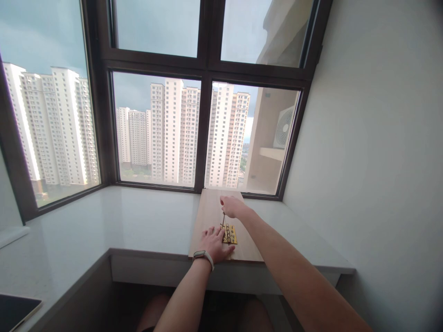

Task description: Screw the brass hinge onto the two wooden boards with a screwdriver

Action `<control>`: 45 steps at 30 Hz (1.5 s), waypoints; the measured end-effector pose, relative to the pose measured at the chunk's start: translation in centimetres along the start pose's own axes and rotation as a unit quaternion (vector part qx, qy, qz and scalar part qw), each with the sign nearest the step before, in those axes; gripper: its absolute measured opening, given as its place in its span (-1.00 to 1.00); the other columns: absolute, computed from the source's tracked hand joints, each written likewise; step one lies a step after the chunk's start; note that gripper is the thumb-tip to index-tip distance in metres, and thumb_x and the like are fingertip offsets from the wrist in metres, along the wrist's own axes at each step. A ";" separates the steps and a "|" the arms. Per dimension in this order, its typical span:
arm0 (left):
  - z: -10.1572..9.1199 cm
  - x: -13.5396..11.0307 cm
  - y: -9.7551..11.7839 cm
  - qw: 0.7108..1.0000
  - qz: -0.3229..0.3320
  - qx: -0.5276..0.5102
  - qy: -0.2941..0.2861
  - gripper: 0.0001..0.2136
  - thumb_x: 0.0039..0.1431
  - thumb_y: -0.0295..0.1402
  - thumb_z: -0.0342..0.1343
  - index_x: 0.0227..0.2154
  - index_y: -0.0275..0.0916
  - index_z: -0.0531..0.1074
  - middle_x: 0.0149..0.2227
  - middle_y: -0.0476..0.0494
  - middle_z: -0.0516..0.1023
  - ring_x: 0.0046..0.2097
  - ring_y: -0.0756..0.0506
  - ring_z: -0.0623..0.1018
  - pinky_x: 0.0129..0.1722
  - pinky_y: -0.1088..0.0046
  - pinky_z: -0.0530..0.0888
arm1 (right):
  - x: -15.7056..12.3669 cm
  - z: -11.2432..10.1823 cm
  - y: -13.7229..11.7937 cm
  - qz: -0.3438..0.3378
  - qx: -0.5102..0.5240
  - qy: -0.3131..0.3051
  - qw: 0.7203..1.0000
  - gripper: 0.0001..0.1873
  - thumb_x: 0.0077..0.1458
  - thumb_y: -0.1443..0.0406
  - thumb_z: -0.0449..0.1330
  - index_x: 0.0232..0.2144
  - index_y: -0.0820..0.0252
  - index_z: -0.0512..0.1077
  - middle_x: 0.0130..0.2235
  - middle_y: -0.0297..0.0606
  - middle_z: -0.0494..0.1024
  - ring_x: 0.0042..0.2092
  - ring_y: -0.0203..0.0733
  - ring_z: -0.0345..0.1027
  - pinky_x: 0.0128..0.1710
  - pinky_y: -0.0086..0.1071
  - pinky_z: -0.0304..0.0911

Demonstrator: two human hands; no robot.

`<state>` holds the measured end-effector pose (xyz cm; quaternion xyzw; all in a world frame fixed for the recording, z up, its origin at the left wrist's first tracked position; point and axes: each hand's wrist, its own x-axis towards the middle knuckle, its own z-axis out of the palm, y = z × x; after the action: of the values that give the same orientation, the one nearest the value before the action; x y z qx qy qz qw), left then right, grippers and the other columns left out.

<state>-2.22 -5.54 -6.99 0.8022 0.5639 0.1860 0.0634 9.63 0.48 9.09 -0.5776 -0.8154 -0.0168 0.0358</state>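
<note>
A light wooden board (211, 214) lies on the white window-sill counter (138, 221), reaching from its front edge to the window. A brass hinge (231, 234) rests flat on the board near the front. My left hand (214, 243), a watch on its wrist, lies on the board with its fingers against the hinge's left side. My right hand (231, 206) is closed round the handle of a thin screwdriver (223, 220), held upright with its tip down at the hinge's top left corner.
A dark-framed bay window (204, 133) stands right behind the board, with tower blocks outside. A white wall (374, 152) closes the right side. A dark tablet-like object (15, 310) lies at the counter's near left. My knees show under the counter.
</note>
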 end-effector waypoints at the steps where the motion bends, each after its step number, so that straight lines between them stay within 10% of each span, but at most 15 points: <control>1: 0.0 0.0 0.0 1.000 -0.001 0.001 -0.003 -0.15 0.09 0.35 -0.23 0.33 -0.03 0.17 0.40 -0.10 0.15 0.37 -0.37 0.09 0.31 -0.03 0.04 | 0.0 0.0 0.0 -0.003 0.006 -0.003 1.000 -0.76 0.21 0.29 0.18 -0.05 0.09 0.39 -0.03 -0.12 0.54 -0.11 -0.10 0.45 -0.27 -0.37 0.23; 7: -0.1 0.1 0.0 1.000 0.000 0.009 -0.024 -0.14 0.10 0.35 -0.27 0.37 -0.01 0.10 0.42 -0.06 0.11 0.39 -0.38 0.03 0.33 -0.04 -0.01 | -0.1 -0.1 0.1 -0.013 0.034 -0.010 0.999 -0.62 0.11 0.38 0.26 -0.02 0.07 0.35 -0.02 -0.17 0.53 -0.08 -0.15 0.43 -0.31 -0.44 0.19; 14: 0.0 0.2 -0.1 0.999 0.002 0.018 -0.036 -0.11 0.10 0.37 -0.32 0.39 -0.03 0.05 0.43 -0.05 0.07 0.40 -0.38 0.02 0.33 -0.06 -0.01 | -0.3 0.2 0.0 0.023 0.005 0.022 0.999 -0.54 0.30 -0.01 0.08 0.07 0.15 0.36 0.05 0.05 0.50 0.05 0.08 0.40 -0.06 -0.20 0.25; 27: -0.2 0.1 -0.1 0.999 0.007 0.012 -0.034 -0.12 0.11 0.37 -0.33 0.39 -0.01 0.06 0.43 -0.01 0.08 0.40 -0.37 0.01 0.33 -0.06 -0.02 | 0.5 -0.1 -0.2 0.005 -0.015 -0.032 0.999 -0.56 0.03 0.38 0.32 -0.01 0.07 0.40 -0.02 -0.12 0.54 -0.09 -0.06 0.48 -0.24 -0.34 0.30; 34: 0.2 0.2 -0.1 1.000 0.007 0.016 -0.018 -0.12 0.10 0.38 -0.32 0.38 0.00 0.08 0.42 -0.01 0.10 0.38 -0.38 0.05 0.32 -0.06 0.01 | 0.0 -0.1 -0.2 0.021 -0.041 0.003 0.999 -0.53 0.25 -0.03 0.14 0.02 0.17 0.43 0.02 0.05 0.53 0.02 0.08 0.45 -0.11 -0.22 0.29; 45: 0.2 0.3 -0.2 0.999 0.010 0.017 -0.029 -0.13 0.11 0.36 -0.32 0.39 0.01 0.05 0.44 0.00 0.06 0.40 -0.37 0.02 0.32 -0.05 -0.01 | -0.7 -0.6 -0.9 -0.010 -0.057 0.016 0.998 -0.69 0.13 0.32 0.24 -0.05 0.10 0.40 -0.03 -0.10 0.55 -0.07 -0.03 0.47 -0.20 -0.30 0.29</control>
<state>-2.25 -5.17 -7.20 0.8138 0.5569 0.1532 0.0641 9.07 -0.48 9.70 -0.5705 -0.8179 -0.0726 0.0158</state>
